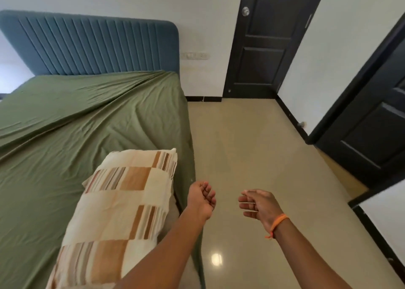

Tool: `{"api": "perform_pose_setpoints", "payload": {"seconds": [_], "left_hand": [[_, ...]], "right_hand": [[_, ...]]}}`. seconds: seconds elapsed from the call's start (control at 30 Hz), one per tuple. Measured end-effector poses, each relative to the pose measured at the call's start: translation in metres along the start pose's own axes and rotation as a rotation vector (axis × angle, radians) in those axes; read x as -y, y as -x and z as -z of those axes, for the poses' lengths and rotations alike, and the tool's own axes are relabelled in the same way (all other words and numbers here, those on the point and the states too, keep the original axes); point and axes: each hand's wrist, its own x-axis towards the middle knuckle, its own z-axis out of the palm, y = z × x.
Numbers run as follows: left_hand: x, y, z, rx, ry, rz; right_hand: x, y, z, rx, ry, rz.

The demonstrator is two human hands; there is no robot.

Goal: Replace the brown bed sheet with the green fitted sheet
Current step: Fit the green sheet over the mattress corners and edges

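Note:
The green fitted sheet (83, 122) covers the mattress on the left, wrinkled, with long diagonal folds running from the far right corner. No brown sheet is in view. A cream pillow with brown and striped patches (122, 209) lies on the sheet near the bed's right edge. My left hand (202, 197) hangs beside that edge, over the floor, fingers loosely curled and holding nothing. My right hand (258, 204), with an orange band at the wrist, is further right over the floor, fingers apart and empty.
A blue ribbed headboard (94, 45) stands against the far wall. Glossy beige floor (252, 148) runs along the bed's right side. A dark closed door (267, 43) is straight ahead; another dark door (372, 131) stands open on the right.

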Motion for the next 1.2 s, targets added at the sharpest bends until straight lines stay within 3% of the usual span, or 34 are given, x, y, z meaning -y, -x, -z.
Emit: {"api": "perform_pose_setpoints", "payload": {"seconds": [0.33, 0.43, 0.6, 0.77, 0.97, 1.2], "left_hand": [[0.001, -0.134, -0.198, -0.149, 0.077, -0.167], [-0.004, -0.172, -0.253, -0.214, 0.106, -0.163], [-0.036, -0.231, -0.348, -0.259, 0.146, -0.251], [-0.088, -0.294, -0.406, -0.32, 0.23, -0.326], [-0.171, -0.431, -0.469, -0.479, 0.252, -0.37], [-0.29, -0.564, -0.582, -0.46, 0.23, -0.421]], "right_hand": [[0.12, -0.232, 0.096, 0.233, -0.009, -0.01], [0.158, -0.291, 0.122, 0.32, 0.074, -0.025], [0.242, -0.392, 0.154, 0.411, 0.361, 0.111], [0.316, -0.494, 0.138, 0.48, 0.408, 0.187], [0.389, -0.656, 0.117, 0.497, 0.642, 0.352], [0.511, -0.825, 0.096, 0.524, 0.794, 0.381]]}}
